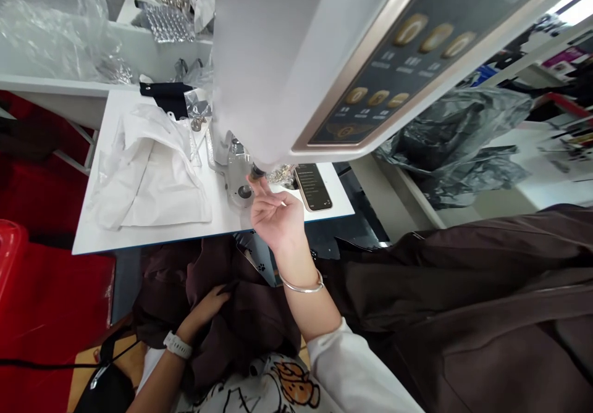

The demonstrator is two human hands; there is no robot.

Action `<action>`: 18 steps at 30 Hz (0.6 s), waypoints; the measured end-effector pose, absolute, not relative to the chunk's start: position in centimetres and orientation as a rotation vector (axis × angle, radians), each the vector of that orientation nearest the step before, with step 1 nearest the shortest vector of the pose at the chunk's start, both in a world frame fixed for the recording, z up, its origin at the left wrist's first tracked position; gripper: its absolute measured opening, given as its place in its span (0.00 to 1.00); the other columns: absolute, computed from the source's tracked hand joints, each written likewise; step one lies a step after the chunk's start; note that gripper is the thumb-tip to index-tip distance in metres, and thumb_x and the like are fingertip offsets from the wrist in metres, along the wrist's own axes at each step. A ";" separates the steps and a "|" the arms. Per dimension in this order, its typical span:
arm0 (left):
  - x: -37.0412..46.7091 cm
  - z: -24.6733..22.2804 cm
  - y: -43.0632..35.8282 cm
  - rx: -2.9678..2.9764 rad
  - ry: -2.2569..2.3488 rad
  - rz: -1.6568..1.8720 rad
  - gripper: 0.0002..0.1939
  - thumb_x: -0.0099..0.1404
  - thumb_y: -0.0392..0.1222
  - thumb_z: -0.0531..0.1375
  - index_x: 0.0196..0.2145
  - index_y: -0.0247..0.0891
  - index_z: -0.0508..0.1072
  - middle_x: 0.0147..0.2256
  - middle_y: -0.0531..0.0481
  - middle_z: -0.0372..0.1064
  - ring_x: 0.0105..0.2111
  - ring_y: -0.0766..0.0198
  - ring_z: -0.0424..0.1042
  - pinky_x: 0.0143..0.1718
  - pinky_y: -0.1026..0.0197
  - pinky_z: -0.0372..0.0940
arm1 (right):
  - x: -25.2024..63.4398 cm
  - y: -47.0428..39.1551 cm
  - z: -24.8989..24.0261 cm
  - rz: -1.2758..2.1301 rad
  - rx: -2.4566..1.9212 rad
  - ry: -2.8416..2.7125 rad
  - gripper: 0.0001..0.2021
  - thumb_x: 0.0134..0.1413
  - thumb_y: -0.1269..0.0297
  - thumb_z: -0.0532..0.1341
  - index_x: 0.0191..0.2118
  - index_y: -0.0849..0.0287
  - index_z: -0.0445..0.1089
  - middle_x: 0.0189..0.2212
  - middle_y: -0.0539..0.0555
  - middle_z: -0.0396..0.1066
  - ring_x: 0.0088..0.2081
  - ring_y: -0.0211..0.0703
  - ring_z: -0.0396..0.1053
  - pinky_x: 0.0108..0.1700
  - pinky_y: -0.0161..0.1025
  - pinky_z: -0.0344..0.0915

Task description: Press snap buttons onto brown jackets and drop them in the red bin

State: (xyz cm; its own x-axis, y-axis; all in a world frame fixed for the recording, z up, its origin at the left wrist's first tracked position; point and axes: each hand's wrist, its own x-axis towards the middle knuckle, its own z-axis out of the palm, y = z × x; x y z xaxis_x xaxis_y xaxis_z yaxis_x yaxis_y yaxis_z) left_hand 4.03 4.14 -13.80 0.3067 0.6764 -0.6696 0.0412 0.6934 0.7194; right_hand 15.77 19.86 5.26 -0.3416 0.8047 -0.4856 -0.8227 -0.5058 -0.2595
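My right hand [278, 215] is raised palm up under the head of a white press machine [264, 61]. Its fingers are curled, with the fingertips against the dark cylindrical die [256, 171]; anything small between them is hidden. Just beside the fingers is the machine's metal lower arm [239, 181]. Low on my lap, my left hand [210, 305] grips a dark brown garment [252, 320], its fingertips partly covered by the folds.
A white cloth bag [152, 178] lies on the left of the white table [222, 215]. A phone [314, 186] rests right of the die, near small metal parts [282, 174]. More brown garments [463, 302] are heaped at right, and a red bin [12, 246] stands at left.
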 end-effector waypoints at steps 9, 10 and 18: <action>4.3 -15.0 4.9 0.686 1.167 0.446 0.22 0.53 0.38 0.53 0.46 0.34 0.71 0.45 0.46 0.70 0.55 0.53 0.56 0.57 0.53 0.49 | 16.3 20.1 5.5 2.009 -0.651 0.035 0.14 0.43 0.73 0.46 0.35 0.64 0.64 0.43 0.58 0.67 0.14 0.23 0.50 0.16 0.22 0.57; 4.4 -15.0 5.1 0.685 1.161 0.448 0.22 0.53 0.38 0.54 0.46 0.34 0.71 0.45 0.46 0.70 0.55 0.53 0.56 0.57 0.53 0.49 | 16.4 20.3 5.4 2.017 -0.666 -0.010 0.14 0.43 0.74 0.46 0.35 0.64 0.64 0.42 0.58 0.68 0.14 0.24 0.50 0.16 0.22 0.57; 4.7 -15.4 5.2 0.670 1.148 0.476 0.21 0.51 0.42 0.56 0.44 0.34 0.72 0.45 0.45 0.70 0.55 0.51 0.57 0.57 0.52 0.50 | 17.4 20.9 5.2 2.227 -0.743 -0.460 0.19 0.42 0.74 0.47 0.41 0.69 0.66 0.43 0.61 0.68 0.30 0.34 0.66 0.25 0.28 0.63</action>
